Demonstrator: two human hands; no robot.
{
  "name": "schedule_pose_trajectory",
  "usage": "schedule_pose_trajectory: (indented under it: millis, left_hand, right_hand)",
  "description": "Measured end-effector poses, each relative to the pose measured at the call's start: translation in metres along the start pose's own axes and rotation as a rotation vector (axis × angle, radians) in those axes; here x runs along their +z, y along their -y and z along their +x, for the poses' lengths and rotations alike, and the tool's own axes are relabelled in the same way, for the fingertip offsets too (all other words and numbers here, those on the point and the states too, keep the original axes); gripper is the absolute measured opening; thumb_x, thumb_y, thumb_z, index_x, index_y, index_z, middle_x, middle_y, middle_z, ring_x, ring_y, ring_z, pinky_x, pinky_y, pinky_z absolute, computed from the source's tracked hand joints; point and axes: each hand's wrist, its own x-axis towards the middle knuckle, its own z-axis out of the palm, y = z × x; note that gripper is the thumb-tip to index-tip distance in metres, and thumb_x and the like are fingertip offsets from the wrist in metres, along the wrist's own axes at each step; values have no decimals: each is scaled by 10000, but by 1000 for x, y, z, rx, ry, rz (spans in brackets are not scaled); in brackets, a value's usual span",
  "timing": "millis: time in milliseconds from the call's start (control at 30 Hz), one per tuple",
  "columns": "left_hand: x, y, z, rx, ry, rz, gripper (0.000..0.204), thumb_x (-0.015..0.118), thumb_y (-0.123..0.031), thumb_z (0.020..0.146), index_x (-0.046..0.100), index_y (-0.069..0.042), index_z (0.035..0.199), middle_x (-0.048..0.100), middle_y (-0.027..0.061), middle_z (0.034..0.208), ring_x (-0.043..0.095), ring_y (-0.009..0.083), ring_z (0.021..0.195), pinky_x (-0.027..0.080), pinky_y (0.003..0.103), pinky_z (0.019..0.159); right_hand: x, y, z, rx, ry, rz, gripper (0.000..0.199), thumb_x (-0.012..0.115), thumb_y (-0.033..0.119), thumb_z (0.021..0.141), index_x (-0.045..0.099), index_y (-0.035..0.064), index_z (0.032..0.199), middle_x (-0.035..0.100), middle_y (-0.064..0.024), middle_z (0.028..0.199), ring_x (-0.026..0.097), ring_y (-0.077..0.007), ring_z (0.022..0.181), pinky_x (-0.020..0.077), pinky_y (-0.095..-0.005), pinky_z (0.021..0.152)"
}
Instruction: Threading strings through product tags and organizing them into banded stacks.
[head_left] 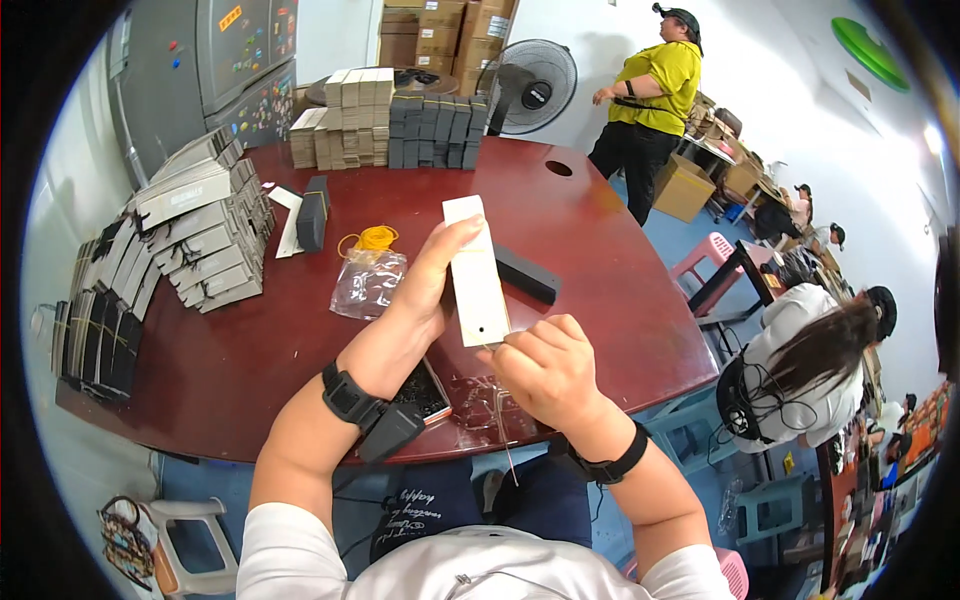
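Clearly we hold the long white card sleeve (476, 272) up off the bench (600, 250), tilted toward our face, so that the small hole near its lower end sits where we can see it. Our left hand (425, 285) wraps the sleeve's left edge, thumb across the front and grip closed firmly on it, which steadies the piece in the air. Our right hand (545, 365) meets the sleeve's bottom corner with fingers pinched together; a thin thread or wire seems to hang below it, though it is too fine to tell whether the fingers hold it. Just beyond lie a dark slim box (527, 274) and a clear plastic bag (368, 282) with yellow rubber bands (374, 238), near enough to reach. Finished-looking flat boxes sit stacked at the left (205, 225) and the far edge (385, 130), well apart from the hands, leaving the middle for work.
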Motion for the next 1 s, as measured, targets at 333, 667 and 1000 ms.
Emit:
schedule_pose_trajectory:
  millis: [333,667,1000]
  left_hand:
    - [-14,-5,8,4,-76,-28,326,649,-414,827,559,-117,926,568,14,772,572,131,680,494,303,639]
    - [-18,-28,5,34,-50,-101,422,587,-480,841,567,-76,961,620,72,820,630,195,752,537,356,706]
    - [-12,-51,-5,149,33,-99,583,495,-557,867,532,-30,1113,615,133,975,640,244,871,536,389,786]
  right_hand:
    - [12,5,14,187,96,45,187,693,161,770,522,103,724,508,-36,616,495,-195,585,385,-334,589]
    - [19,-1,10,109,269,154,90,611,75,743,529,98,772,494,-62,771,522,-223,738,400,-350,670]
    - [0,-18,19,-76,194,82,159,619,84,700,539,68,837,565,-54,930,546,-219,896,449,-341,803]
